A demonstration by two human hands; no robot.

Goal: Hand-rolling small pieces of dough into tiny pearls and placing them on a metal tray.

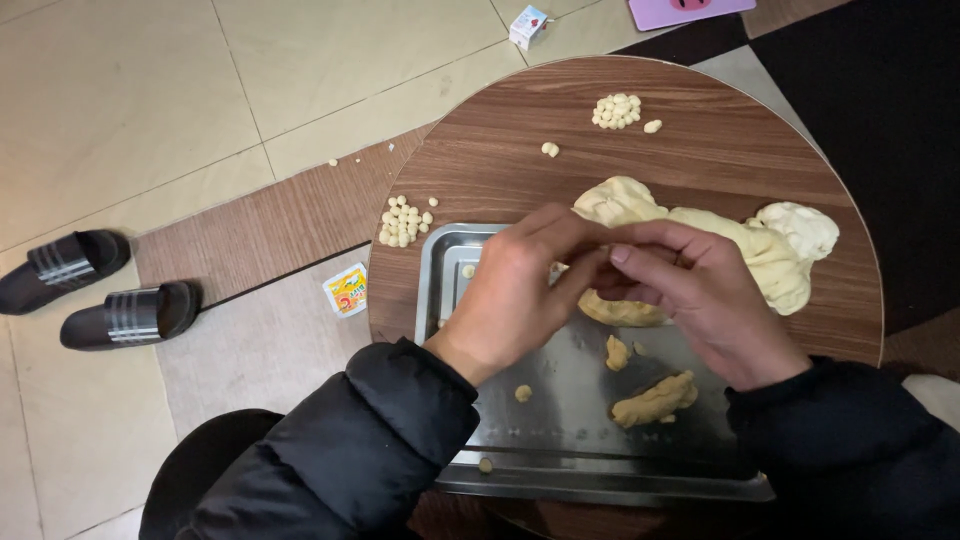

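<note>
I have my left hand [515, 290] and right hand [690, 295] pressed together, pinching a bit of dough [620, 310] above the metal tray [560, 440]. Two heaps of small balls [405, 222] lie finished on the round surface [700, 140]; the big dough lump [760, 245] remains, so I judge most of it unrolled.
</note>
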